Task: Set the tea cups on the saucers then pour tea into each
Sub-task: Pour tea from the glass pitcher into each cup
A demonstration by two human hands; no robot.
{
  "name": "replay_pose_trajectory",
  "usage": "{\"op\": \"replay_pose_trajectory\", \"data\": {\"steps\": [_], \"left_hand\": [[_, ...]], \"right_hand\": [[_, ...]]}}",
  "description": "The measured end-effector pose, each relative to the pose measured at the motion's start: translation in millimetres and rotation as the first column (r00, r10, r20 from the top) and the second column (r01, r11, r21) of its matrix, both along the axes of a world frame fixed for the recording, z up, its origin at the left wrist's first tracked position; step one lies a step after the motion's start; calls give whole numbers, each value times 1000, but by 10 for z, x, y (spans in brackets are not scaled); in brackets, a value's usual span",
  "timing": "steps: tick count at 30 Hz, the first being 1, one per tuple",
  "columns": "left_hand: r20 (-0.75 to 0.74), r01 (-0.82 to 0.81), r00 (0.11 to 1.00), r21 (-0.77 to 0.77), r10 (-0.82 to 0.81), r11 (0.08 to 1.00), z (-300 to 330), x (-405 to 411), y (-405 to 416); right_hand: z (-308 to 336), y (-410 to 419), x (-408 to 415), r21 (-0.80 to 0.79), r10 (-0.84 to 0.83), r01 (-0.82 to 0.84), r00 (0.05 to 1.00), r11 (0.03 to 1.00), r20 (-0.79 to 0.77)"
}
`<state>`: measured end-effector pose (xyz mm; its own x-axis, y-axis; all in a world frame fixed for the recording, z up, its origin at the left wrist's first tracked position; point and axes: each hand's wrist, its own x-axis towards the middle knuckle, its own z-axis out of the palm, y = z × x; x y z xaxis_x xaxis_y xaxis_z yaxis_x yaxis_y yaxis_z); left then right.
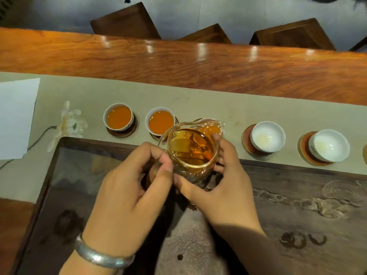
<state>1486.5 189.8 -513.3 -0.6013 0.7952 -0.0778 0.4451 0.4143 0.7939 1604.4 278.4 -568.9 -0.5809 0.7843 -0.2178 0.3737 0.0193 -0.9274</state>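
Cradling the glass pitcher, right hand curled around it, left hand seemingly pinching its rim.

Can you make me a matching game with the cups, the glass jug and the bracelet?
Things:
1. leftmost cup
2. rightmost cup
3. glass pitcher
4. silver bracelet

States:
A. held in both hands
B. on the left wrist
C. full of orange tea
D. still without tea

Pairs: 1-C, 2-D, 3-A, 4-B
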Motion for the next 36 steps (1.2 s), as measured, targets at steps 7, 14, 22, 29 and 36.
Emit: {"op": "replay_pose_trajectory", "data": {"steps": [7, 14, 22, 29, 36], "left_hand": [[35, 36, 999, 71, -38, 997, -11, 73, -127], [75, 115, 989, 146, -127, 983, 272, 146, -250], [172, 278, 930, 244, -324, 929, 893, 444, -312], [179, 341, 896, 305, -405, 889, 1169, 679, -147], [160, 354, 899, 282, -407, 892, 1264, 859, 70]], "right_hand": [[16, -57, 134, 125, 28, -32, 999, 992, 33], [412, -278, 310, 134, -65, 59, 997, 989, 38], [1124, -452, 747, 238, -179, 160, 982, 958, 59], [1484, -414, 1067, 343, -251, 210, 964, 916, 82], [1553, -222, 1259, 340, -280, 249, 959, 907, 45]]}}
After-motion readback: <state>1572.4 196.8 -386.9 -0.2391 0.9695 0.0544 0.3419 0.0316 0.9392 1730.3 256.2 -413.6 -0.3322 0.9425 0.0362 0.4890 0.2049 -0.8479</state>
